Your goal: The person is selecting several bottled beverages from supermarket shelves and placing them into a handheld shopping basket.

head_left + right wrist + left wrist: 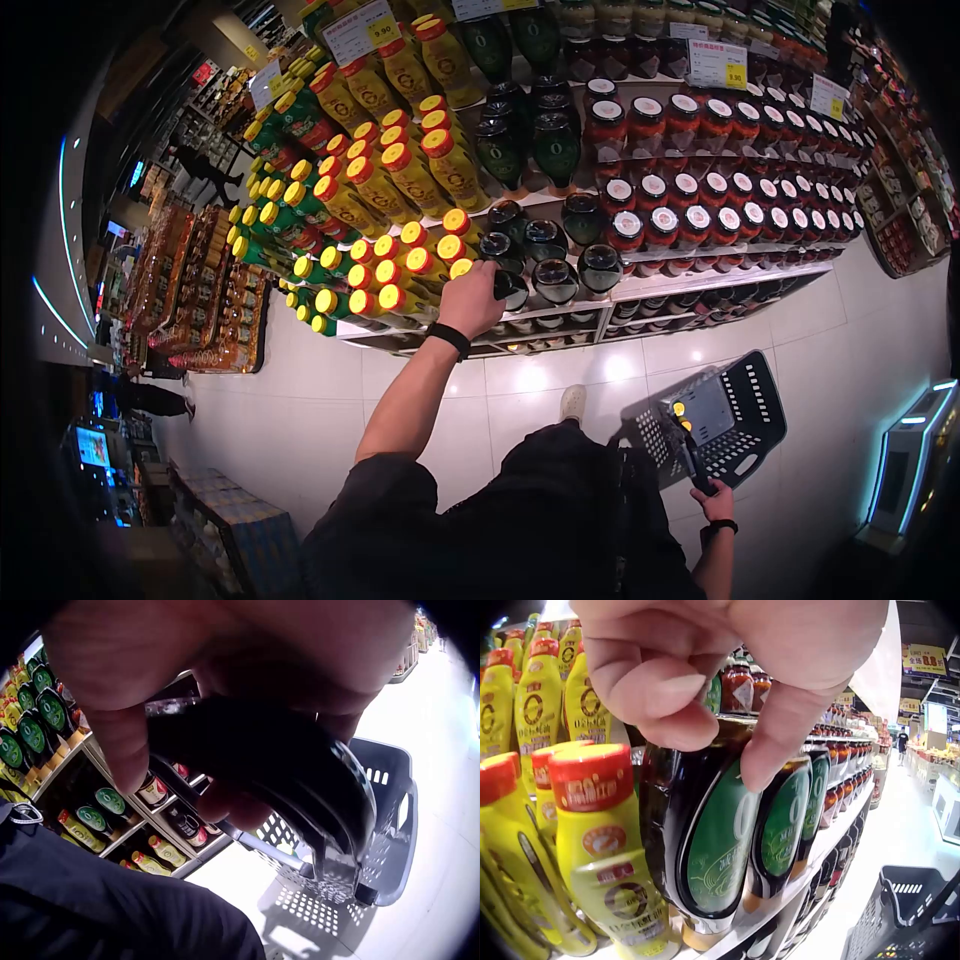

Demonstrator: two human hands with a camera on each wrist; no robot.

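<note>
At the front of the shelf my left hand (473, 300) grips the top of a dark sauce bottle with a green label (720, 847). In the left wrist view, the thumb lies on the near side of its neck and the curled fingers on the other. The bottle stands upright at the shelf edge, its cap hidden by the hand. A yellow bottle with a red cap (604, 847) is right beside it. Low on the right, my right hand (716, 502) holds the black handle (247, 761) of a grey shopping basket (755, 400), fingers wrapped round it.
More dark bottles (600, 268) line the shelf to the right, then rows of red jars with white lids (690, 220). Yellow bottles (400, 180) fill the left. Small yellow items (680, 410) show in the basket. Price signs (718, 63) stand above the rows.
</note>
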